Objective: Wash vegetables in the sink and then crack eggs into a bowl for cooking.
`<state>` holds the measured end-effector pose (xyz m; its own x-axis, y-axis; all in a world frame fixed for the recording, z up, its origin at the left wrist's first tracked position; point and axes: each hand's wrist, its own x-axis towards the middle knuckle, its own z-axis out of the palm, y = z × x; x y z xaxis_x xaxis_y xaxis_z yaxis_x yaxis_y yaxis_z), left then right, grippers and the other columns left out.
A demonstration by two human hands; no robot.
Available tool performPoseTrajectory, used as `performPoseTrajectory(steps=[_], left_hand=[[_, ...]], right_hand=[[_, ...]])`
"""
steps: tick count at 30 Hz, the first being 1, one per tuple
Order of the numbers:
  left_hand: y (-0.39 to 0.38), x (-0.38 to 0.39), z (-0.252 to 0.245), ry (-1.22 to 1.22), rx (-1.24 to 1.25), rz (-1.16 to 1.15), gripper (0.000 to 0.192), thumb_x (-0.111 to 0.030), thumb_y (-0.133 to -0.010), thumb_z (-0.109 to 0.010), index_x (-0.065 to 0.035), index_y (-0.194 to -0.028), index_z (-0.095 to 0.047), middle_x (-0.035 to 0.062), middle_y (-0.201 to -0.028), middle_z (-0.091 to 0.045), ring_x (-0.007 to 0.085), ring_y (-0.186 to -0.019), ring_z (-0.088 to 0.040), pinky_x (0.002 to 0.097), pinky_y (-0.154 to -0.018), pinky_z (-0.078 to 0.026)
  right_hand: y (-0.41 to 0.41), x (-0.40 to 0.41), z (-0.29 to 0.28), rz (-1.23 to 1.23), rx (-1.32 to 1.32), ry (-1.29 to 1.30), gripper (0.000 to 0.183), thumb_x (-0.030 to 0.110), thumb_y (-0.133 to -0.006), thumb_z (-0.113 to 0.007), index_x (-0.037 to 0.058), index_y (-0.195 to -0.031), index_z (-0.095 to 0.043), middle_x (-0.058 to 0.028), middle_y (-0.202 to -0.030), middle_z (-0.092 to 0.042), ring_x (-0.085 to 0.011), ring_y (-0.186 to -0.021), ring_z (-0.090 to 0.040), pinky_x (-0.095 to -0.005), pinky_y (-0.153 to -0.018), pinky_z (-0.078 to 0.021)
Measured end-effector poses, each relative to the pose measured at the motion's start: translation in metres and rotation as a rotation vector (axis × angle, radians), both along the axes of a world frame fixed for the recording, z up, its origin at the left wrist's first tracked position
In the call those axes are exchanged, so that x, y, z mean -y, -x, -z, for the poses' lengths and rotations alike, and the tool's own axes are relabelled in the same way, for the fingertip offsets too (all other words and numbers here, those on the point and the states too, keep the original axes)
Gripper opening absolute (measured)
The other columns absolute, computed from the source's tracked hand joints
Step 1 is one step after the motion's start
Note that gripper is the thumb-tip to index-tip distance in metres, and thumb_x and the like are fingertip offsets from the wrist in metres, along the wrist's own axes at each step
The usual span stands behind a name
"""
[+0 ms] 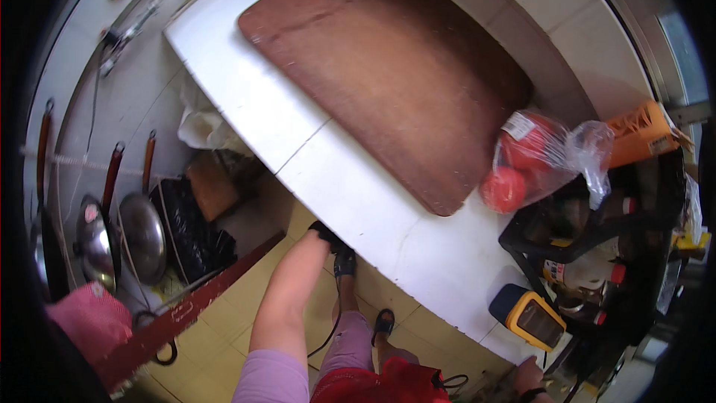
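My left arm [288, 288] reaches to the front edge of the white tiled counter [302, 145]. Something black is around its wrist [330, 233], and the left hand itself is hidden beneath the edge. At the lower right my right hand [528, 375], with a black band at the wrist, is by the counter's near corner. Its fingers are too unclear to read. Just above it on the counter stands a yellow and dark-blue device [537, 322] with a dark screen. A large brown cutting board [386, 78] lies across the counter.
A clear plastic bag of round red produce [526, 151] rests against the board's right end. Beside it, a black rack [587, 246] holds bottles, near an orange plastic basket [637, 131]. Pans and a metal lid [142, 238] hang at left, above a worn red ledge [190, 313].
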<state>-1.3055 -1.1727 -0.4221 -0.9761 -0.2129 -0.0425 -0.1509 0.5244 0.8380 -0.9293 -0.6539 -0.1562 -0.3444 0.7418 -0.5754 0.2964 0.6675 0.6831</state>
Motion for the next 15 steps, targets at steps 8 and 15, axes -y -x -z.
performPoseTrajectory(steps=[8,15], left_hand=[[0.009,0.014,-0.012,0.063,0.06,0.033,0.028,-0.008,-0.088,-0.054,0.0018,-0.114,-0.056,0.0164,-0.103,-0.065,0.031,-0.095,-0.062,0.0353,-0.081,-0.051],[0.012,0.023,-0.014,0.107,0.06,0.062,0.028,-0.009,-0.088,-0.054,0.0018,-0.115,-0.056,0.0156,-0.104,-0.065,0.0297,-0.096,-0.062,0.0348,-0.081,-0.05]], right_hand=[[0.007,0.012,0.005,0.234,-0.125,-0.048,0.033,0.021,-0.098,-0.033,-0.001,-0.119,-0.046,-0.0201,-0.099,-0.067,-0.0348,-0.095,-0.066,-0.0425,-0.079,-0.052],[0.004,0.021,0.005,0.242,-0.286,-0.067,0.027,0.013,-0.093,-0.044,-0.0024,-0.115,-0.047,-0.0212,-0.096,-0.067,-0.0337,-0.092,-0.067,-0.042,-0.077,-0.0524]])
